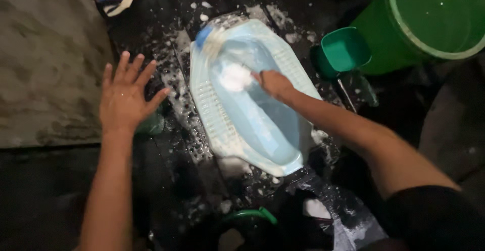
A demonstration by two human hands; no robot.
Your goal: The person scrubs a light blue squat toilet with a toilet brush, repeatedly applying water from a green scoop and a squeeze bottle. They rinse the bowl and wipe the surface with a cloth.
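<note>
Scrubbing under way: pale blue ceramic squat pan (252,124) is scoured by right hand (274,84) gripping blurred brush (214,41); left hand (126,95) splayed, empty.

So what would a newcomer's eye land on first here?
The pale blue squat toilet pan in the middle, flecked with white foam, stands out against the dark wet floor. The right hand is inside it, scrubbing with a blurred brush; the left hand is spread open beside it. A green bucket sits top right.
</note>
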